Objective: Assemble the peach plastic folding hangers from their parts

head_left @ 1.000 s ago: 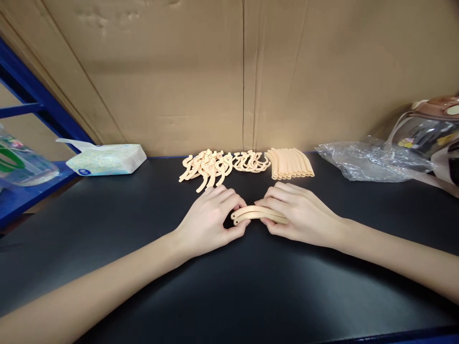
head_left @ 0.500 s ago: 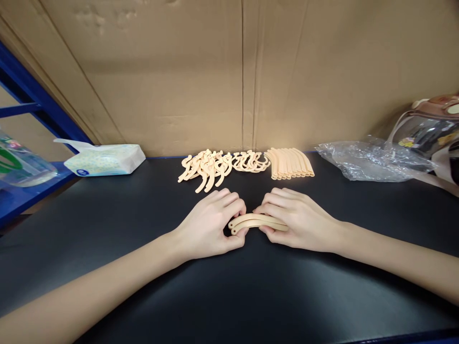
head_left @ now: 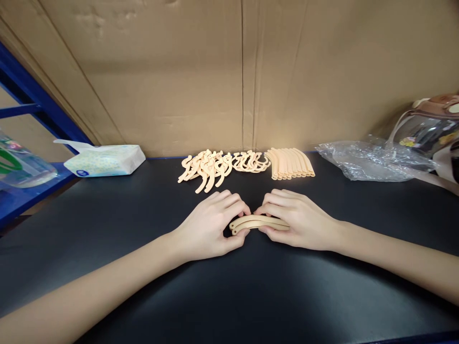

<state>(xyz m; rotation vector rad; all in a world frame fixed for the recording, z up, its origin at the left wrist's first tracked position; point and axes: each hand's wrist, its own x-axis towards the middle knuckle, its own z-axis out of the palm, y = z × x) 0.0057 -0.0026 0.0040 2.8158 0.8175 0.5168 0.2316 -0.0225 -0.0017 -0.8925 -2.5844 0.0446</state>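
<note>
Two curved beige strips [head_left: 256,222], lying one against the other, are held between my hands just above or on the black tabletop. A small dark hole shows at the left end of each strip. My left hand [head_left: 215,224] pinches them near that end, thumb in front and fingers behind. My right hand [head_left: 296,220] is wrapped round the other end and hides it. Behind the hands lie a heap of curved beige pieces [head_left: 206,167], a smaller pile of thin curved pieces [head_left: 251,161] and a neat row of beige strips [head_left: 290,163].
A tissue pack [head_left: 105,160] lies at the back left, near a blue shelf frame [head_left: 43,112] with a clear container. On the right are a crumpled plastic bag [head_left: 373,160] and a clear bag with brown trim [head_left: 426,126]. A cardboard wall [head_left: 179,76] stands behind the black table [head_left: 229,296].
The fingers of my left hand have slid slightly to the right along the strips. The strips have shifted a little to the right; the rest is unchanged.
</note>
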